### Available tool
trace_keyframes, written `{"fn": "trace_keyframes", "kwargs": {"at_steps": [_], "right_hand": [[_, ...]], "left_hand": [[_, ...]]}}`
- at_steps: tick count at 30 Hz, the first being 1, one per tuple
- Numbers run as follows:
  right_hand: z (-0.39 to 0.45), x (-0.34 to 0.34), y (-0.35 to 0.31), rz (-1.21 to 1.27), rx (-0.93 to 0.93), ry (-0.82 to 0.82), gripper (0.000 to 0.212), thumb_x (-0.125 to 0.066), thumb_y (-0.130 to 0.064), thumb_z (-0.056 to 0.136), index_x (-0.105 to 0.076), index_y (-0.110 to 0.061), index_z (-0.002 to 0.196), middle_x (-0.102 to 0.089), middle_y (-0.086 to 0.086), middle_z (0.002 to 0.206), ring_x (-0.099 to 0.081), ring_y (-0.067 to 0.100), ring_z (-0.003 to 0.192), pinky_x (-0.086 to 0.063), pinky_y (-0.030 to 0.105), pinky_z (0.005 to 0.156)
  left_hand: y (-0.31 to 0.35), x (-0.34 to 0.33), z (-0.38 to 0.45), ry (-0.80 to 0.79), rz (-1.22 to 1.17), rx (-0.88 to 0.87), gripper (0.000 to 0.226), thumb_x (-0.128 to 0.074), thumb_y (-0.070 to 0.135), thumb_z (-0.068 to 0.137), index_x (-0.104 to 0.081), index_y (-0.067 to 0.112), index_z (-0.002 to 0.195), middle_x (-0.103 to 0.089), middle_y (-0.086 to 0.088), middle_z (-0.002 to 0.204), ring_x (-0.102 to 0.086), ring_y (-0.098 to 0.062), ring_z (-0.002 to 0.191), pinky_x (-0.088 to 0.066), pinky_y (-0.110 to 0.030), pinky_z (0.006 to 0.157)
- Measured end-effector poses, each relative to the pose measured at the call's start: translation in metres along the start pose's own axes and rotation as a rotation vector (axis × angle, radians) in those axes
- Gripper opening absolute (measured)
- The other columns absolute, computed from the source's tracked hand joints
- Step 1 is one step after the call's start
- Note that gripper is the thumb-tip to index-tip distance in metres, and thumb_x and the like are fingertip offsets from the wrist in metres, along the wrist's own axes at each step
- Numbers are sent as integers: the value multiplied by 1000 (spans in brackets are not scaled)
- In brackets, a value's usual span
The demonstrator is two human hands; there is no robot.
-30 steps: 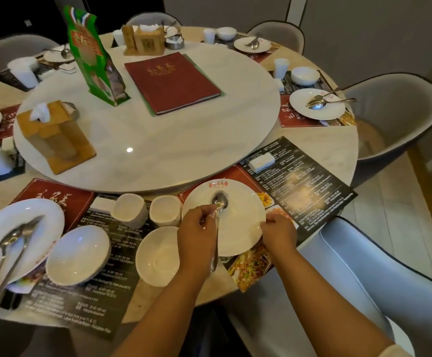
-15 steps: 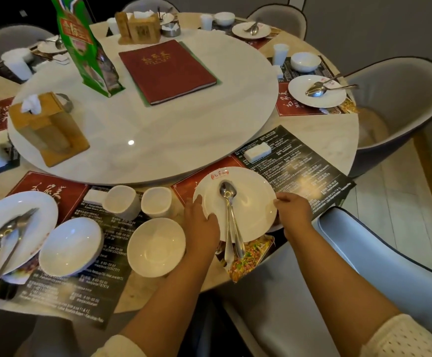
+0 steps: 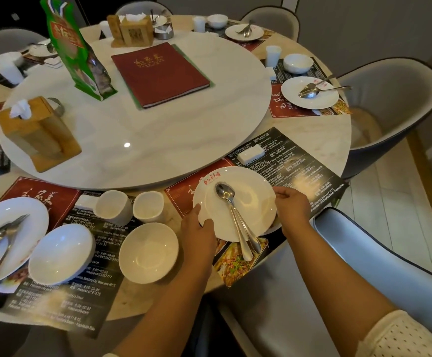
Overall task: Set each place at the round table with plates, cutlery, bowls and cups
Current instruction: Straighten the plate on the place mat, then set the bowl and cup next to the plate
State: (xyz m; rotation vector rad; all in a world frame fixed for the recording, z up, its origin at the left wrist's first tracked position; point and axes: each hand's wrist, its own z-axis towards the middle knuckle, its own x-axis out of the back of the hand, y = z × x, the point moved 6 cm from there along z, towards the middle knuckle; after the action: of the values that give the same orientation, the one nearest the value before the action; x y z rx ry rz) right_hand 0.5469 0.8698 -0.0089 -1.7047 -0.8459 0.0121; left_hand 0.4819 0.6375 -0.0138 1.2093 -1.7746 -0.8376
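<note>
White plate (image 3: 251, 199) carrying spoon (image 3: 225, 192), tilted

- A restaurant dining room: the large round worktop (image 3: 320, 140) carries a marble-look turntable (image 3: 158, 140) at its centre.
- A dark red bound menu (image 3: 159, 73) with gold characters lies on the turntable, beside a green standing promotional card (image 3: 73, 47).
- Printed paper placemats (image 3: 287, 171) with food photos, phone numbers and opening hours mark each seat.
- Wooden tissue boxes (image 3: 37, 130) stand on the turntable; matching grey upholstered chairs (image 3: 395, 104) ring the table.
</note>
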Motion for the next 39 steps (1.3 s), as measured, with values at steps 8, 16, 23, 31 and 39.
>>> {"fn": "trace_keyframes", "kwargs": {"at_steps": [8,16,23,31,39], "right_hand": [[-62,-27,-44,-232,374,-58,24,-61,-10,89,-70,-23,108,-56,3,125,-44,22,123,-35,29,96],[-145,-131,-92,-271,627,-642,51,-77,-23,79,-56,-22,125,-57,-4,127,-51,10,113,-46,30,98],[-160,-184,-107,-501,712,-773,54,-84,-31,65,-60,-21,112,-65,2,113,-61,22,103,-52,44,88],[-152,-187,-109,-473,713,-700,56,-82,-20,71,-59,-18,122,-61,2,122,-55,17,106,-48,35,90],[-122,-135,-119,-274,639,-431,64,-83,-33,67,-54,-22,123,-58,-5,118,-54,12,105,-46,28,85]], "left_hand": [[30,33,-22,97,27,-242,33,-55,18,95,-54,33,125,-52,11,131,-49,-9,119,-45,-37,103],[41,132,-18,405,38,-380,26,-54,7,95,-62,18,117,-60,5,119,-53,-8,108,-39,-13,86],[23,155,-3,358,32,-288,22,-53,9,95,-61,21,113,-62,8,106,-55,-9,101,-39,-27,86],[26,158,10,195,56,-307,30,-52,12,96,-59,22,123,-65,8,116,-57,-8,105,-40,-20,85],[66,120,14,68,-149,-406,29,-49,13,98,-59,31,120,-65,12,117,-59,-5,110,-47,-27,96]]}}
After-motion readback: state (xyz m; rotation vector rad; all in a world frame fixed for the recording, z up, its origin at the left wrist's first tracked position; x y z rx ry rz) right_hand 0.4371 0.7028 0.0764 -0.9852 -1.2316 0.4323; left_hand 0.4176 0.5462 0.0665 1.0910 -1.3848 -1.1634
